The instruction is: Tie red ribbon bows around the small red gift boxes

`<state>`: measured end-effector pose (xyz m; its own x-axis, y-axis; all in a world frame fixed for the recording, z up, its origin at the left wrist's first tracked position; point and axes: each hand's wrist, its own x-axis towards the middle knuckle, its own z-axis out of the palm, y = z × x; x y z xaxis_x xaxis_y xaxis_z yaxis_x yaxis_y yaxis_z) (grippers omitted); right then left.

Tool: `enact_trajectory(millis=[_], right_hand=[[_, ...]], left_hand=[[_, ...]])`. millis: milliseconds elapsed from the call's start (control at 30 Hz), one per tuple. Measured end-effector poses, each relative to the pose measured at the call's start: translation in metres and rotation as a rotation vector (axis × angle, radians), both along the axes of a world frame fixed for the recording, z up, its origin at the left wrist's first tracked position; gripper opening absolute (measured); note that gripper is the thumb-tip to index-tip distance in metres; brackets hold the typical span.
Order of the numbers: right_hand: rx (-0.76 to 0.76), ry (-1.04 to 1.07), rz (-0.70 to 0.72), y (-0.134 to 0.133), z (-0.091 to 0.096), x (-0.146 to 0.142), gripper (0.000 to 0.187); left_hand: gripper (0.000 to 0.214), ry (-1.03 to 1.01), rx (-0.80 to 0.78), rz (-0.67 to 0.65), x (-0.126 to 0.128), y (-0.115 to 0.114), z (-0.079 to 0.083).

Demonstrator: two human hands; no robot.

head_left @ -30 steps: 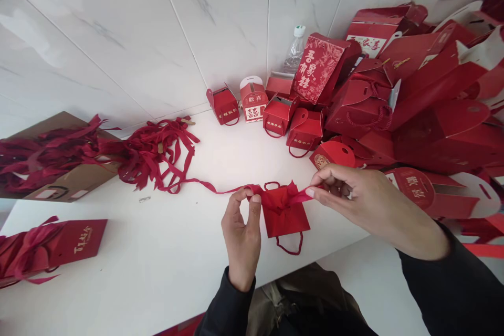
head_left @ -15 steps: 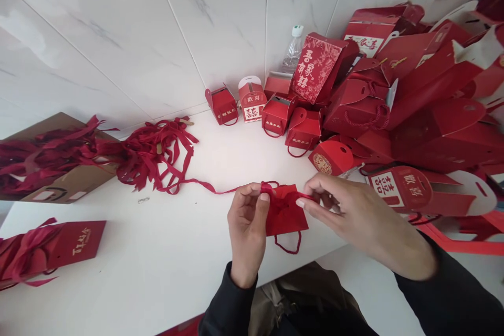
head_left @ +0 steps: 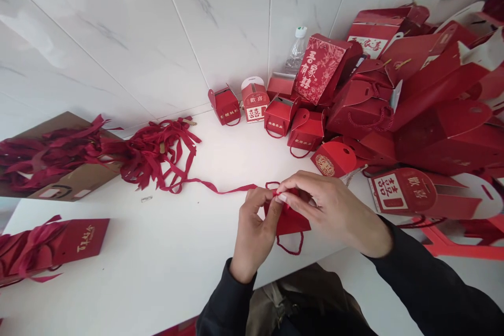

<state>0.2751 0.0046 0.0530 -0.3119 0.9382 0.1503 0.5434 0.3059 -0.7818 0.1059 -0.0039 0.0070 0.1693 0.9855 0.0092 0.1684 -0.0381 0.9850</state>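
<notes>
A small red gift box (head_left: 290, 221) with cord handles rests near the front edge of the white table, partly covered by my hands. My left hand (head_left: 258, 226) pinches dark red ribbon at the box's top. Close against it, my right hand (head_left: 321, 207) has thumb and forefinger pressed together on the ribbon too; the fingertips of both hands nearly meet. From my left hand the ribbon (head_left: 224, 189) runs left across the table to a tangled ribbon heap (head_left: 153, 149). My fingers hide the exact shape of the ribbon on the box.
A cardboard carton (head_left: 84, 176) full of ribbon stands at the left. Below it lies a red box with a bow (head_left: 88, 239). Small boxes (head_left: 224, 106) line the wall, with a plastic bottle (head_left: 296, 52) behind. Many red boxes (head_left: 433, 131) pile up at the right.
My right hand has moved left, bringing its fingertips up against my left hand's at the box's top. The ribbon stretch it held out to the right is now drawn in.
</notes>
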Motion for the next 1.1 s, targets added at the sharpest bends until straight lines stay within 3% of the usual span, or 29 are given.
enact_trajectory(millis=[167,267,467,600,733,867,1100], right_hand=[[-0.087,-0.031,-0.068,0.001,0.008,0.006,0.003],[-0.084,-0.06,-0.03,0.002,0.013,0.007,0.005],[0.041,-0.169,0.106,0.005,0.014,0.012,0.021],[0.058,-0.228,0.079,0.007,0.018,0.022,0.01],[0.105,-0.23,0.164,0.006,0.019,0.026,0.012],[0.084,-0.212,0.224,0.008,0.012,0.019,0.014],[0.07,-0.238,0.191,0.015,0.007,0.014,0.012]], left_hand=[[0.027,-0.217,-0.177,0.044,0.003,-0.001,0.001],[0.029,-0.294,-0.259,0.052,0.007,0.001,0.004],[0.03,-0.263,-0.28,0.051,0.01,0.004,0.007],[0.033,-0.242,-0.29,0.05,0.008,0.004,0.009],[0.025,-0.229,-0.313,0.059,0.01,0.003,0.009],[0.023,-0.172,-0.277,-0.01,0.013,0.002,0.012],[0.028,-0.086,-0.251,-0.116,0.006,0.005,0.019]])
